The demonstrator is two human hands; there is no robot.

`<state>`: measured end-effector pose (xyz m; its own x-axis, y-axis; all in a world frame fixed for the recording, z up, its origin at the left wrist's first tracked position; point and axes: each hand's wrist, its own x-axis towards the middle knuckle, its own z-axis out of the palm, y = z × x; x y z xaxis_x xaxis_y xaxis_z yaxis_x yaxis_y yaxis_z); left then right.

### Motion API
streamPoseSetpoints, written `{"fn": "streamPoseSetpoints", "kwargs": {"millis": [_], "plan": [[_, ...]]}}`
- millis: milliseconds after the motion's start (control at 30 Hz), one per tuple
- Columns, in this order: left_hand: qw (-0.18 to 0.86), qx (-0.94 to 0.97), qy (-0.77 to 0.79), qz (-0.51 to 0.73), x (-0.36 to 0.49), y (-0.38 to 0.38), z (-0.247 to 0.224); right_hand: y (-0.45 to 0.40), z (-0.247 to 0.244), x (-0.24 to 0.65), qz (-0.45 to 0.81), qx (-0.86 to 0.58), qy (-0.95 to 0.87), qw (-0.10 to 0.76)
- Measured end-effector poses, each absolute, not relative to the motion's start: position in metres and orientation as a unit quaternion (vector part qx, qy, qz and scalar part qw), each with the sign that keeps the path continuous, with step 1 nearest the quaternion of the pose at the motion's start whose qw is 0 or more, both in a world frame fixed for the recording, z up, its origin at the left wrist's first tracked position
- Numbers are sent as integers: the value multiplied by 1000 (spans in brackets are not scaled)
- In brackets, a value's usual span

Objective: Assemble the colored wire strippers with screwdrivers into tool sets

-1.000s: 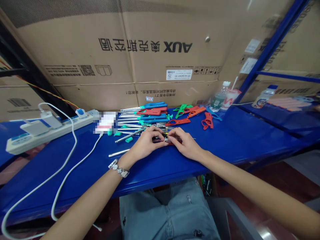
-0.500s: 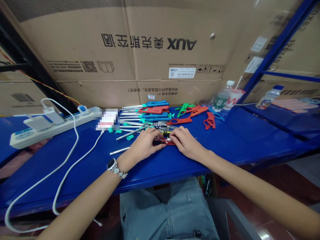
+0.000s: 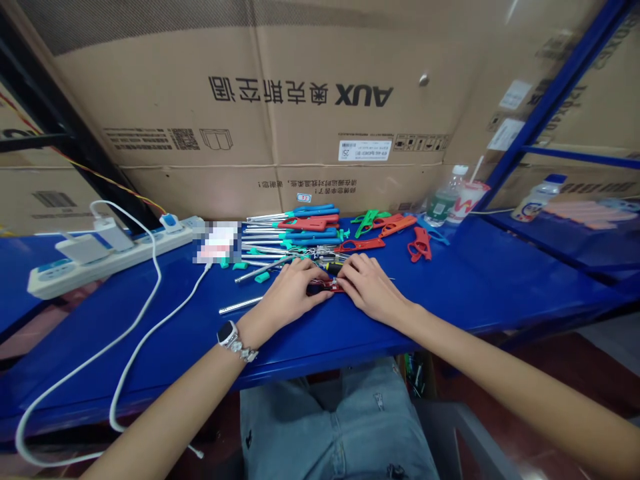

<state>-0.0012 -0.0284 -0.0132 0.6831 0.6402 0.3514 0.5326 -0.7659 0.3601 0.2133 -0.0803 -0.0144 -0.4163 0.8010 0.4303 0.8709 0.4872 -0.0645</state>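
Between my two hands, low over the blue table, lies a red lighter handle with a black part and small pale or metal bits in it. My left hand is closed on its left end, fingers curled over the black part. The bent fingers of my right hand pinch at its right end; what the tips grip is partly hidden. Just behind the handle lies a yellow-and-black tool, mostly covered by my fingers. Nearest my left wrist, a loose metal tube rests on the table.
Behind my hands lie several long-necked lighters with blue handles and red handles. Loose orange handle shells lie right of them. A bottle and a cup stand farther right. A power strip with white cables occupies the left.
My right fingers have shifted slightly on the red handle, and a pale bit shows more between my hands. The view has tilted a little; the rest lies as before.
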Motion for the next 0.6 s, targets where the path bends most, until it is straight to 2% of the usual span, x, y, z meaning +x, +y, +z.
{"fn": "streamPoseSetpoints", "kwargs": {"millis": [167,400,600], "plan": [[108,911,326,231,-3,-29,-13,-90,-14,218,-133,-471,-852,184],[87,915,324,223,-3,-31,-13,-105,-5,215,-151,-477,-861,93],[80,920,316,217,-10,-31,-6,-106,-4,216,-125,-482,-861,104]]}}
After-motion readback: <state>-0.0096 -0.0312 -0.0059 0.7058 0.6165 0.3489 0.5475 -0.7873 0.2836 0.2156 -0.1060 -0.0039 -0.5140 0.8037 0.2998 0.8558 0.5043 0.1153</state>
